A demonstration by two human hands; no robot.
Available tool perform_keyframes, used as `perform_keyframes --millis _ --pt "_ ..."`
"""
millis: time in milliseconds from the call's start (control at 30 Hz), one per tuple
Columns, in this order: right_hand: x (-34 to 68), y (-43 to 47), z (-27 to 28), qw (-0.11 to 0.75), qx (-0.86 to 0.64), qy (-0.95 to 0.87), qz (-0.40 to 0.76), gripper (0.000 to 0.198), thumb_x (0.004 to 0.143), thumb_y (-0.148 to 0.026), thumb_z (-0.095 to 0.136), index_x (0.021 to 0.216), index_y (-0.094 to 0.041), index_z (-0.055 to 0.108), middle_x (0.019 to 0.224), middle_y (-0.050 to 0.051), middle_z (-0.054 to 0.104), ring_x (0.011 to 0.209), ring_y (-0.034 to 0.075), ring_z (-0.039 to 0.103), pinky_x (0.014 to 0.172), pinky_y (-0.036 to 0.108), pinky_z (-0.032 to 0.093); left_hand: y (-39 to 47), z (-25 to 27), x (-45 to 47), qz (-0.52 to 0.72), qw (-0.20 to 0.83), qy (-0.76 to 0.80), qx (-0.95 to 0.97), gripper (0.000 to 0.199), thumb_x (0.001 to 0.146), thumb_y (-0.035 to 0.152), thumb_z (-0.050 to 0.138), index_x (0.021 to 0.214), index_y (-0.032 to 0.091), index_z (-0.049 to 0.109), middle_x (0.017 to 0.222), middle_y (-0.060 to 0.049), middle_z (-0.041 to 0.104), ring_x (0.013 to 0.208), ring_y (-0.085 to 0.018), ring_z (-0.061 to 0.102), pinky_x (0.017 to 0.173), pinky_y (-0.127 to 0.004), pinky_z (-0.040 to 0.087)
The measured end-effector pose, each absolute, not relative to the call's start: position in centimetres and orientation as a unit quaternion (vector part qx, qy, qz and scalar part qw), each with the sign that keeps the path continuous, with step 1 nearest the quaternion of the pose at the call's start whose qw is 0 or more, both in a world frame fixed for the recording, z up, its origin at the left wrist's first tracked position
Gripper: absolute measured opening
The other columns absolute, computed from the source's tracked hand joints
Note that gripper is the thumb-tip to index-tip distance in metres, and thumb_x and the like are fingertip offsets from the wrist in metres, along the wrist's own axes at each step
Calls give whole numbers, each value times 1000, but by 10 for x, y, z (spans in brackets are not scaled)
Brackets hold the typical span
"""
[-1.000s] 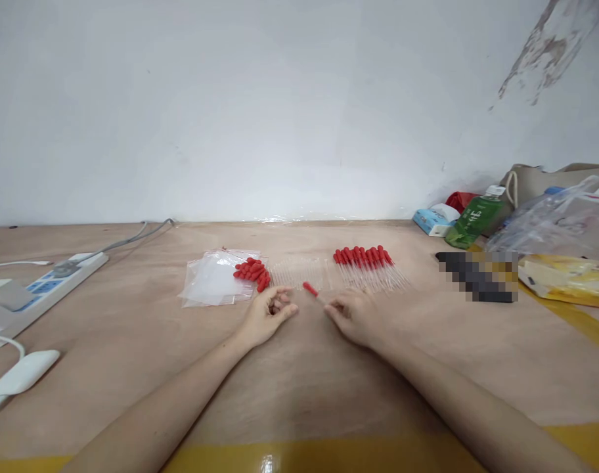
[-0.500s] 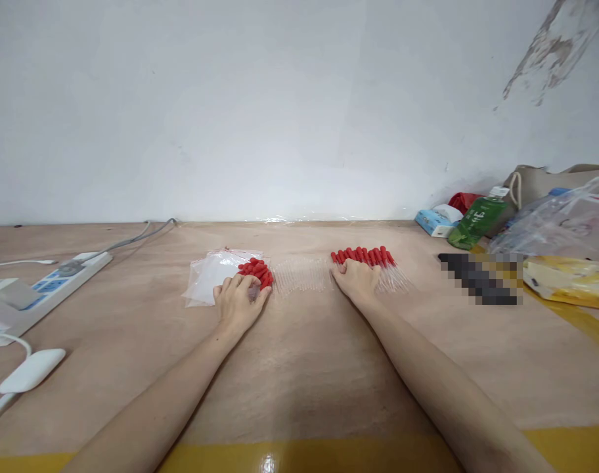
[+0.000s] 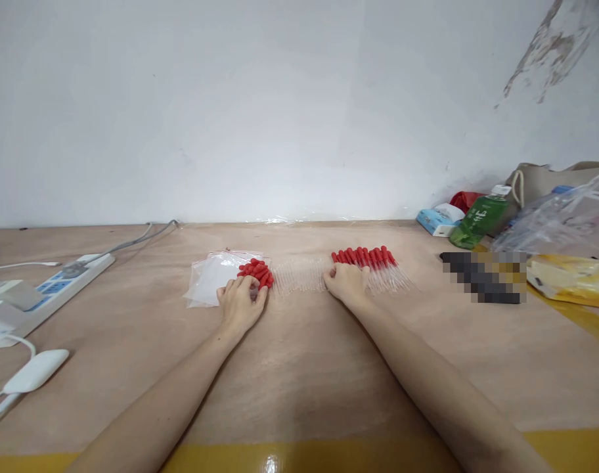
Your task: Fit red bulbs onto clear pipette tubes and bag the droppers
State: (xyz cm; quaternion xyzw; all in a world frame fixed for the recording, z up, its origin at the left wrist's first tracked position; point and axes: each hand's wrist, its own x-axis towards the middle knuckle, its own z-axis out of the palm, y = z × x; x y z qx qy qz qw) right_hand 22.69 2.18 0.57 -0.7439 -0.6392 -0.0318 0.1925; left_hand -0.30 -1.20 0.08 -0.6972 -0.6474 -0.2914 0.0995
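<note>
My left hand (image 3: 241,303) rests at the near edge of a pile of red rubber bulbs (image 3: 254,268), its fingers curled and the thumb bent toward them. Whatever its fingertips hold is hidden. Right of the pile lies a row of thin clear dropper tubes (image 3: 299,276), side by side. My right hand (image 3: 347,282) is at the right end of this row, fingers closed; I cannot make out what is in them. Just beyond and right of it, several droppers with red bulbs (image 3: 373,257) lie in a row, tubes pointing toward me.
Clear zip bags (image 3: 211,279) lie left of the pile. A power strip (image 3: 58,289) with plugs and cables is at far left. To the right are a blue tissue pack (image 3: 435,222), a green bottle (image 3: 479,217), a blurred dark object (image 3: 481,279) and a yellow packet (image 3: 575,279).
My right hand has shifted slightly left, from the finished-looking red-bulbed droppers toward the row of clear tubes. My left hand has stayed at the red bulbs with little movement.
</note>
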Motion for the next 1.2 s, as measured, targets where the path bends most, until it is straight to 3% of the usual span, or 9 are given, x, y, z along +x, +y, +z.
perform_keyframes --millis 300,367,467,533,667,800,867,1033,1200 --pt "220 19 10 165 -754 -636 4 31 76 -35 41 69 -19 67 74 10 67 74 24 59 74 40 27 -21 2 7 -392 43 -534 -748 10 75 27 51 71 19 47 70 -1 54 72 -17 52 70 -31 38" --pt "219 19 10 166 -751 -639 4 31 76 -33 41 68 -19 67 74 11 67 73 24 59 74 40 28 -29 1 17 -408 -13 -470 -783 9 78 26 49 80 18 49 73 -2 54 70 -15 52 66 -28 41" --pt "218 19 10 164 -747 -645 1 29 77 -31 41 72 -18 66 75 12 67 74 24 59 73 40 29 -41 -1 30 -368 -69 -396 -838 23 81 22 46 104 18 50 84 -4 56 75 -15 53 68 -27 44" --pt "220 18 12 174 -743 -647 -10 29 79 -30 40 75 -16 65 77 13 66 78 25 59 74 39 30 -44 -2 35 -333 -84 -359 -868 24 84 19 43 106 19 52 89 -5 55 76 -14 53 70 -27 45" --pt "237 17 20 275 -711 -646 26 29 84 -31 35 81 -13 57 83 15 64 82 25 57 70 35 35 -43 -1 34 -332 -95 -348 -872 20 87 21 42 99 18 57 91 -6 55 81 -15 54 72 -28 46" --pt "262 8 22 453 -582 -649 186 26 87 -35 31 93 -15 47 78 9 61 66 16 57 60 28 40 -40 -1 31 -344 -104 -344 -868 18 88 24 44 96 18 58 95 -6 57 88 -15 55 79 -29 45" --pt "268 -5 17 494 -521 -660 220 29 86 -38 32 100 -16 45 76 6 60 61 14 55 57 27 41 -40 -3 31 -344 -103 -343 -868 18 88 24 44 98 19 58 95 -5 59 88 -15 56 79 -28 46" --pt "260 -51 -1 423 -453 -777 109 27 87 -31 36 99 -20 57 87 7 64 76 17 57 74 33 38 -38 -8 32 -347 -98 -342 -868 19 87 26 46 102 21 57 97 -5 61 88 -15 59 79 -28 47" --pt "248 -67 -5 357 -432 -828 14 25 88 -25 37 95 -21 61 83 4 66 66 12 55 72 31 28 -37 -6 31 -360 -95 -346 -861 18 85 26 49 99 19 58 92 -4 63 84 -15 60 76 -28 48"
